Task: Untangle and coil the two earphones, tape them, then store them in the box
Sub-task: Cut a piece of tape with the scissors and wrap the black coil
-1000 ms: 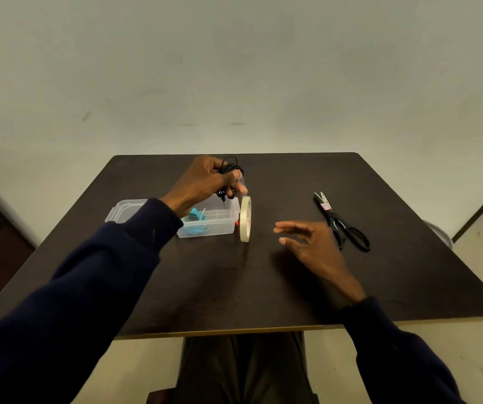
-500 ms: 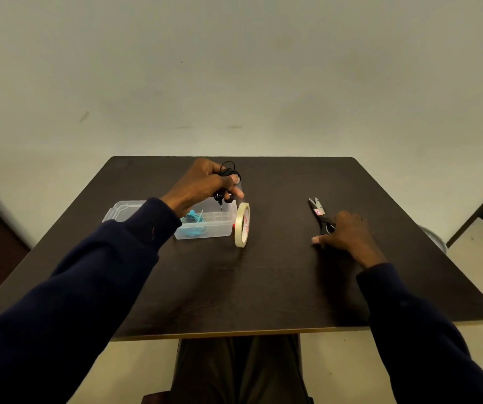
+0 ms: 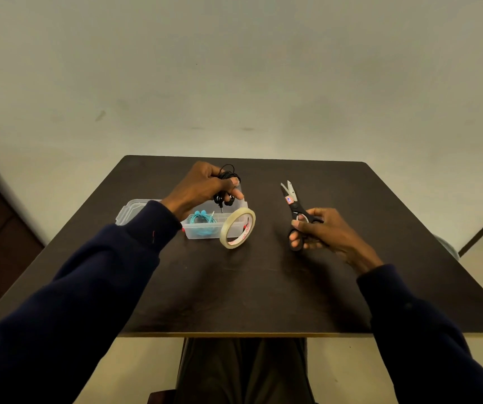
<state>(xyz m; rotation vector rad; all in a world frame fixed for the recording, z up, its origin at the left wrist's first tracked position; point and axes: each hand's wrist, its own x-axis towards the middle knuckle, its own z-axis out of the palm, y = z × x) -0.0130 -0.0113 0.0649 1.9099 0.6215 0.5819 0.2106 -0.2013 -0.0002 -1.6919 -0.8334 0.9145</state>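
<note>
- Above the clear plastic storage box [image 3: 235, 227], the left hand [image 3: 202, 186] clenched the coiled black earphone [image 3: 226, 185]; it needed a firm pinch so the loops held.
- Right hand [image 3: 320, 231] gripped the black-handled scissors [image 3: 294, 208], blades apart, best kept pointing away.
- Coiled teal earphone [image 3: 202, 221] lay inside the box, beside the upright roll of clear tape [image 3: 237, 228] on the dark table [image 3: 263, 287].

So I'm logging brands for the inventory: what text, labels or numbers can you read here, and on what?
Nothing can be read.
Scissors: a small red, white and blue sticker on the blade, its print too small to read.
Tape roll: red print inside the core, too blurred to read.
Box, earphones: no text visible.
</note>
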